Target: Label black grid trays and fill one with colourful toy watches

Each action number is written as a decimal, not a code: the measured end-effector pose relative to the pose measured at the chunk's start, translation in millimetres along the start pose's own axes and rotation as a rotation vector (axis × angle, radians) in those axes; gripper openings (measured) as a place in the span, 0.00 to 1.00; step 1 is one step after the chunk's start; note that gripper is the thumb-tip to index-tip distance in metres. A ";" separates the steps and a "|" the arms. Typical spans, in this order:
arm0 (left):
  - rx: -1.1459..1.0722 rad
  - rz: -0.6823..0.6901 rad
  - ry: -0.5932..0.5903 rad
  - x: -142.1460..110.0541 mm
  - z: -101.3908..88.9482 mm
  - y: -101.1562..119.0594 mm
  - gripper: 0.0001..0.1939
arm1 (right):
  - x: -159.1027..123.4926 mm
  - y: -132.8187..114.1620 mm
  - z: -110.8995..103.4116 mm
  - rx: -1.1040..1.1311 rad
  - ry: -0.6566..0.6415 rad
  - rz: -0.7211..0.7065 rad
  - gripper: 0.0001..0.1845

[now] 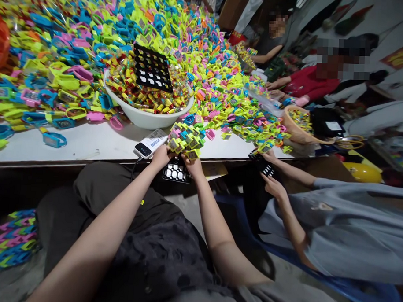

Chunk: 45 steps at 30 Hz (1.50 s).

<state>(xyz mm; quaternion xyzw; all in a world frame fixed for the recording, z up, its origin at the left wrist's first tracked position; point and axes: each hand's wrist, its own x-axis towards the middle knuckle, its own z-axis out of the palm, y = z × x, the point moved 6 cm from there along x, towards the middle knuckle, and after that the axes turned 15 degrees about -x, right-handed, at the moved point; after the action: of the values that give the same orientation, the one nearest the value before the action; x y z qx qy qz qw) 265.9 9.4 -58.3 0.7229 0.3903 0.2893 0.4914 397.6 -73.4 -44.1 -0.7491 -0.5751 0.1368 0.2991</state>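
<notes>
Over my lap, at the table's front edge, a black tray with cut-out slots (176, 172) is held between my hands. Its far part carries a cluster of toy watches (187, 139) in yellow-green, pink and blue. My left hand (162, 157) grips the tray's left side, its fingers partly hidden behind the watches. On the opposite side my right hand (192, 165) is closed round the edge, thumb near the lowest watches. Just left of my left hand, a white power bank (151, 143) with a dark display lies on the table, a cable attached.
A white basin (146, 118) full of small candy-filled tubes stands behind, another black slotted tray (153, 69) resting on top. Toy watches heap across the white table (89, 142). At right, a co-worker in grey (351, 226) holds a similar tray; other people sit beyond an orange basin (290, 123).
</notes>
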 end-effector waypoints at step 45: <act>-0.112 -0.052 -0.030 -8.3 -7.3 0.0 0.14 | 1.3 -30.9 0.8 -0.668 -0.163 0.018 0.16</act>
<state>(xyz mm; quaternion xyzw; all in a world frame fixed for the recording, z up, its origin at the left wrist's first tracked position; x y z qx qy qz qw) 255.7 5.8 -56.0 0.6882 0.3844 0.2870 0.5443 373.4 -67.0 -25.8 -0.7971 -0.6037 0.0030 -0.0111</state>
